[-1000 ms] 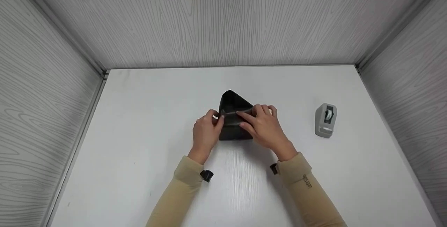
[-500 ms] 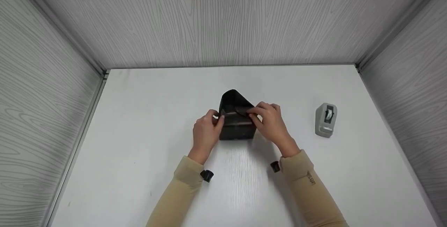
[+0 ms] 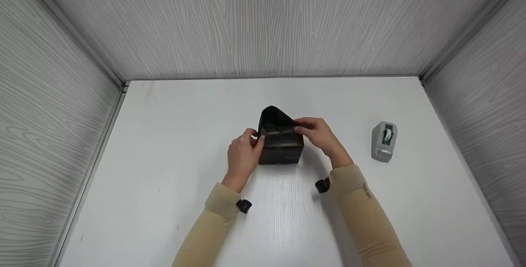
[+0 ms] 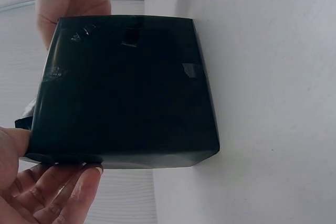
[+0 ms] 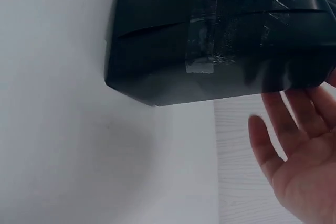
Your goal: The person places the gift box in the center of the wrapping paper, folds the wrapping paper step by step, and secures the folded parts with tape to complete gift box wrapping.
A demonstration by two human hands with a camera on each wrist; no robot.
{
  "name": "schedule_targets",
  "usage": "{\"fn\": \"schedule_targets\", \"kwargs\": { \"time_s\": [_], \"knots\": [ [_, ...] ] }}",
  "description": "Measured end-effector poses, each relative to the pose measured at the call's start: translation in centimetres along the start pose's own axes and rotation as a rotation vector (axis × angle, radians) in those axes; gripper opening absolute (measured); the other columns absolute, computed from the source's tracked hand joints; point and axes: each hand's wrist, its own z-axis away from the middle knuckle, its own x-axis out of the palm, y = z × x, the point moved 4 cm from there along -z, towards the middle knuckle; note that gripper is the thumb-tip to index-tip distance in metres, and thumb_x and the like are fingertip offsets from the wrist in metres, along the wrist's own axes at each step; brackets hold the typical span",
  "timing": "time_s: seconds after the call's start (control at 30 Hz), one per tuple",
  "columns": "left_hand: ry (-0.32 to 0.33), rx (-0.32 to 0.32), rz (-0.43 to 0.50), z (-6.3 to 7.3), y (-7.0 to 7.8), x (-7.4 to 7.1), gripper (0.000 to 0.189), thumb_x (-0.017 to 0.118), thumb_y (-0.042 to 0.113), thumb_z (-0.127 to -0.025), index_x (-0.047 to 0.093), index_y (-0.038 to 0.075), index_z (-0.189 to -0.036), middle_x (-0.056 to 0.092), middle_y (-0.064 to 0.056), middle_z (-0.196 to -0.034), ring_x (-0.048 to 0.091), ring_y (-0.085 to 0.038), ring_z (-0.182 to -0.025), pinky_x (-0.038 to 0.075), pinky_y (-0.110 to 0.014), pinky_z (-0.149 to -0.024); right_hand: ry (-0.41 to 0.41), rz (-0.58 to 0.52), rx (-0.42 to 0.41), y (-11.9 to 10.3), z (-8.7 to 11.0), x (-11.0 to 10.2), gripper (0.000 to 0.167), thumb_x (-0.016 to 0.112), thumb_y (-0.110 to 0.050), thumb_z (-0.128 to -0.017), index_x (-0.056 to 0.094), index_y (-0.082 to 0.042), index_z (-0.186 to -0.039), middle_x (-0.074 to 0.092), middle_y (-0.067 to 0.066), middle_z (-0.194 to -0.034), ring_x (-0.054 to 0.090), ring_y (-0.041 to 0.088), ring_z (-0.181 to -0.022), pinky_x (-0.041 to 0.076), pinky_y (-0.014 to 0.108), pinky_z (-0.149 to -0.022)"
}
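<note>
A box-shaped black paper wrap (image 3: 281, 157) stands on the table, its upper end partly folded over and a pointed flap (image 3: 273, 113) rising at the back. My left hand (image 3: 241, 154) grips its left upper edge, thumb on the near face and fingers along the side. At the right upper corner my right hand (image 3: 320, 133) pinches the folded paper between thumb and fingers. Clear tape (image 5: 202, 32) sticks along a seam in the right wrist view. In the left wrist view, small tape pieces (image 4: 190, 70) dot the dark face. The inside of the wrap is mostly in shadow.
A grey tape dispenser (image 3: 382, 146) with a roll in it stands to the right on the white table (image 3: 164, 135). Wood-grain panels (image 3: 263, 24) close in the back and both sides.
My right hand has slid from the middle of the top fold out to the right corner, uncovering the smoothed front. The left hand keeps its place.
</note>
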Motion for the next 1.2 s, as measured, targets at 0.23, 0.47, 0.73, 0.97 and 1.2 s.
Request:
{"fn": "schedule_targets", "kwargs": {
  "time_s": [0.23, 0.47, 0.73, 0.97, 1.2],
  "knots": [
    [0.002, -0.006, 0.011, 0.0, -0.1, 0.0, 0.018, 0.067, 0.022, -0.093, 0.066, 0.004, -0.093, 0.068, -0.003, -0.069, 0.065, -0.018, -0.060, 0.051, -0.039, -0.057, 0.102, -0.035, -0.023, 0.4, -0.3, 0.1, 0.021, 0.072, -0.015, -0.090, 0.075, 0.000, -0.104, 0.072, 0.006, -0.094, 0.064, 0.019, -0.092, 0.048, 0.035, -0.088],
    [0.001, -0.011, 0.019, 0.0, -0.1, 0.0, 0.018, 0.068, 0.022, -0.093, 0.066, 0.004, -0.093, 0.068, -0.003, -0.068, 0.064, -0.018, -0.060, 0.051, -0.038, -0.057, 0.163, 0.003, -0.055, -0.1, -0.2, 0.2, 0.021, 0.075, -0.019, -0.088, 0.078, 0.000, -0.097, 0.074, 0.006, -0.091, 0.065, 0.016, -0.087, 0.050, 0.029, -0.081],
    [-0.007, -0.006, 0.020, 0.0, -0.1, 0.0, 0.017, 0.068, 0.021, -0.093, 0.067, 0.004, -0.094, 0.069, -0.003, -0.069, 0.064, -0.017, -0.059, 0.051, -0.037, -0.057, 0.189, 0.057, -0.095, -0.6, -0.3, 0.3, 0.019, 0.077, -0.013, -0.087, 0.077, 0.002, -0.098, 0.074, 0.010, -0.092, 0.066, 0.012, -0.082, 0.051, 0.024, -0.075],
    [-0.005, -0.004, 0.013, 0.0, -0.2, -0.1, 0.016, 0.068, 0.021, -0.093, 0.066, 0.004, -0.093, 0.069, -0.003, -0.068, 0.064, -0.017, -0.059, 0.051, -0.037, -0.057, 0.202, 0.144, -0.155, -1.5, -0.5, 0.5, 0.012, 0.077, -0.010, -0.086, 0.079, 0.000, -0.093, 0.074, 0.010, -0.090, 0.068, 0.017, -0.082, 0.052, 0.024, -0.072],
    [-0.014, -0.008, -0.005, -0.1, -0.2, 0.0, 0.017, 0.068, 0.021, -0.092, 0.066, 0.005, -0.093, 0.068, -0.003, -0.068, 0.064, -0.018, -0.059, 0.050, -0.038, -0.058, 0.177, 0.168, -0.186, -1.9, -0.6, 0.4, 0.009, 0.076, -0.008, -0.086, 0.079, -0.001, -0.092, 0.074, 0.009, -0.090, 0.068, 0.018, -0.080, 0.053, 0.026, -0.070]
  ]
}}
